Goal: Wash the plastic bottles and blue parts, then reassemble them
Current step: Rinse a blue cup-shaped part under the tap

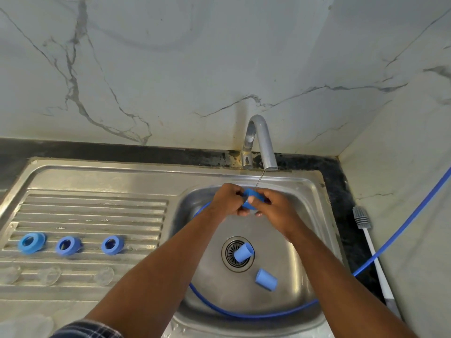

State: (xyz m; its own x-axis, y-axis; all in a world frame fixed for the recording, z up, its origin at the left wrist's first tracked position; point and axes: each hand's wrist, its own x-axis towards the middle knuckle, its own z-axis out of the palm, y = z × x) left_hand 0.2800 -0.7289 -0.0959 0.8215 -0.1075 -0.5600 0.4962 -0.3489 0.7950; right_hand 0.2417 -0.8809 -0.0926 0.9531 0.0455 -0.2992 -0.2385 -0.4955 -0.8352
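Over the far side of the sink basin [305, 240], just below the tap [258, 142], the person has both hands together on one blue part [252, 194]. The left hand [227, 200] has its fingers curled round the part's left end, and the right hand [273, 206] grips it from the right, thumb across the front. A thin stream of water [260, 179] runs from the spout down towards the part; I cannot tell whether it lands on it. Down in the basin, one blue tube [244, 252] lies tilted on the drain strainer [229, 252], and a second blue tube [266, 279] lies on its side just nearer and to the right, clear of the strainer. A blue hose [244, 314] curls along the near edge of the basin, passes behind the arms and also climbs out over the right edge towards the wall. On the drainboard [97, 211] to the left, three blue rings stand in a row across the ridges: left ring [31, 242], middle ring [68, 245], right ring [112, 244]. Nearer the front edge sits a row of three clear plastic pieces [104, 276], too faint to make out well. A bottle brush [361, 217] with a white handle lies on the dark counter along the sink's right edge. A checked sleeve [85, 329] shows at the bottom left.
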